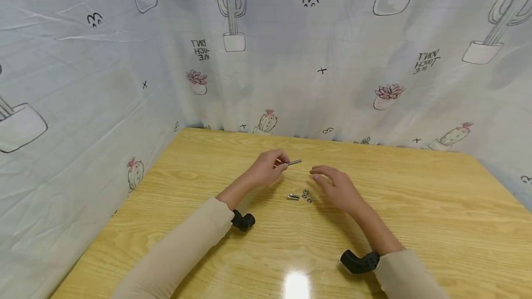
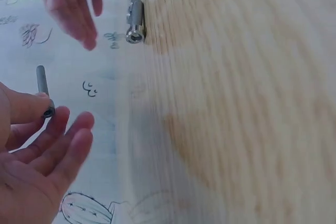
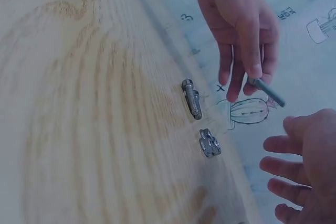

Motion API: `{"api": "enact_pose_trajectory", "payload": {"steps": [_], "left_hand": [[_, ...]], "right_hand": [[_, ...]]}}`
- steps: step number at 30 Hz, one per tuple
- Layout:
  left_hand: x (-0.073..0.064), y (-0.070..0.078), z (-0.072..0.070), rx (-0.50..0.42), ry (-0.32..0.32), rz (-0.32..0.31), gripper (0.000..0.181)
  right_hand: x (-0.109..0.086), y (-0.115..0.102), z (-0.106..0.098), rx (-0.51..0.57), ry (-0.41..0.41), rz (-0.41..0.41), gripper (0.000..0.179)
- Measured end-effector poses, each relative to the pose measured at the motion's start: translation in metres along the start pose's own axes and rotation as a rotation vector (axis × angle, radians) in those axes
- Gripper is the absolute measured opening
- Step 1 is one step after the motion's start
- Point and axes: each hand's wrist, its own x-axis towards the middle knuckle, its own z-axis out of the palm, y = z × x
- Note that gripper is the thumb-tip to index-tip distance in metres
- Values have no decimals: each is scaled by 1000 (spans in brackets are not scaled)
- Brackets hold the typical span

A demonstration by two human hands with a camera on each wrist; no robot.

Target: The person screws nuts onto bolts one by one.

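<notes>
My left hand pinches a socket-head bolt by its head end, between thumb and fingertips, above the table. The bolt's shank points toward my right hand. In the left wrist view the bolt's round head, with its recessed socket, shows beside the thumb. My right hand hovers to the right, fingers apart and loosely bent, holding nothing; its fingertips are a short way from the bolt's free end. On the wood below lie two more bolts, side by side. Several small nuts lie close together just right of them.
The wooden table extends to both sides and toward me. A pale curtain printed with cactus drawings hangs behind it and along the left. Black wrist devices are worn at both cuffs.
</notes>
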Motion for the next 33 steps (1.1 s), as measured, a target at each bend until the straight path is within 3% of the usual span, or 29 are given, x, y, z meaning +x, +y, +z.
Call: {"api": "enact_pose_trajectory", "payload": {"steps": [5, 10, 14, 18, 25, 33], "left_hand": [[-6, -1, -1, -41, 35, -5, 14], [-12, -6, -2, -135, 137, 0, 13], [-15, -10, -1, -222, 225, -13, 15], [-16, -10, 1, -325, 275, -49, 16], [-15, -15, 2, -523, 248, -30, 16], [-16, -19, -2, -612, 257, -1, 20]], "right_hand": [[-1, 2, 3, 12, 6, -12, 26], [0, 2, 5, -5, -12, -35, 18], [3, 2, 8, -14, -61, -56, 17], [5, 4, 6, -21, -119, -70, 18], [6, 9, 4, -27, -186, -59, 20], [11, 15, 5, 26, -201, -23, 18]]}}
